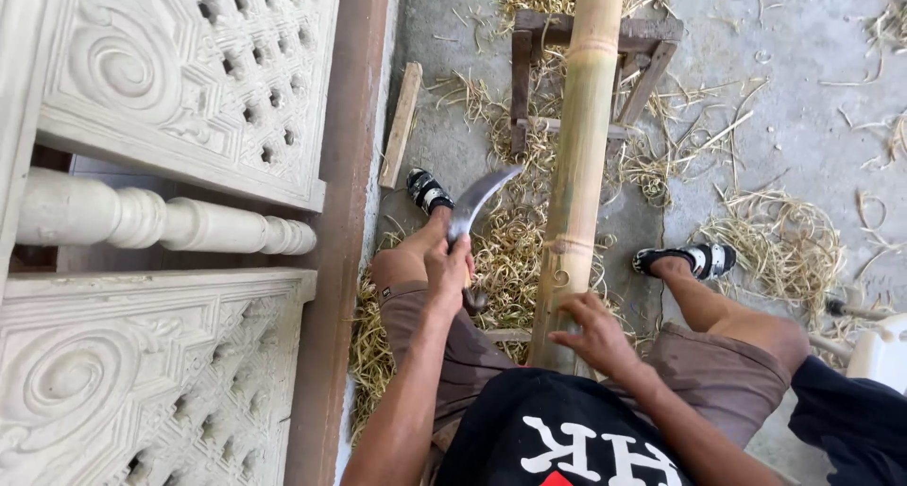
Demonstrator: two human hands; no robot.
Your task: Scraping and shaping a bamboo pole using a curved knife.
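Here, at far left, carved pale panels (179,80) and a turned baluster (161,221) stand beside a brown wooden frame (335,259). Next comes the left hand (448,264), fingers closed tight around the handle of a curved knife (477,200), its blade raised and pointing up toward the bamboo pole (581,165). The pole runs upright through the view between the person's knees, its far part resting on a small wooden stool (642,47). The right hand (595,333) lies on the pole's near end, fingers spread loosely against it. Bamboo shavings (779,240) litter the concrete floor (803,70) around both sandalled feet
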